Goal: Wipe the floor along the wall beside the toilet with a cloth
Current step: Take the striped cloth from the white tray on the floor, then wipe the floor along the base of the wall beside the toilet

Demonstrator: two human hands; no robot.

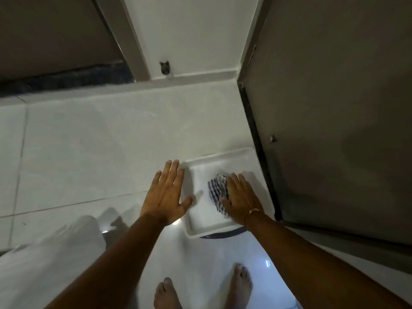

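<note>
A crumpled blue-and-white striped cloth [216,190] lies on top of a white square lid or tray [200,215], which sits over something with a dark round rim. My right hand [240,197] presses flat on the cloth, fingers spread over it. My left hand [166,192] hovers open at the tray's left edge, fingers apart, holding nothing. The white tiled floor [100,157] runs up to a white wall [191,36] with a pale skirting strip. No toilet is clearly visible.
A brown door [334,108] stands open on the right, its dark edge close to the tray. A door frame [124,36] and dark threshold lie upper left. A small hole [165,68] marks the wall base. My bare feet [200,291] stand below.
</note>
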